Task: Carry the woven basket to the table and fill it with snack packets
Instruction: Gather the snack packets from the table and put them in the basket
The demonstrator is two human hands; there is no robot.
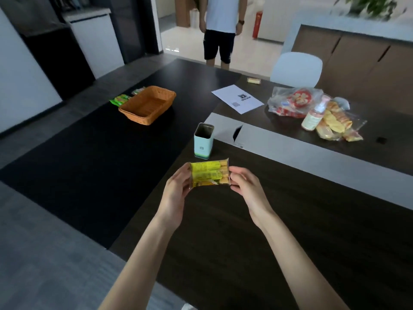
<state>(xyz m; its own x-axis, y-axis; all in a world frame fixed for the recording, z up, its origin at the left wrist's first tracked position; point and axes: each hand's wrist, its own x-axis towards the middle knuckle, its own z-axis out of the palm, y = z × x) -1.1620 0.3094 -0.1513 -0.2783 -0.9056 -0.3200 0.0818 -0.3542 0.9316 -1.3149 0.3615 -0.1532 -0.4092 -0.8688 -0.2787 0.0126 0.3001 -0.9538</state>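
Both hands hold one yellow snack packet (210,174) by its ends: left hand (176,186), right hand (243,184). The filling step looks underway. The woven basket (147,105) sits empty on the tabletop (245,231), well beyond and left of the hands; next, carry the packet over. The open tin (203,140) just beyond them looks empty.

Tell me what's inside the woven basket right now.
The woven basket looks empty; only its woven floor shows. The near wall hides a strip of the floor. Green snack packets lie outside, on the table behind it.
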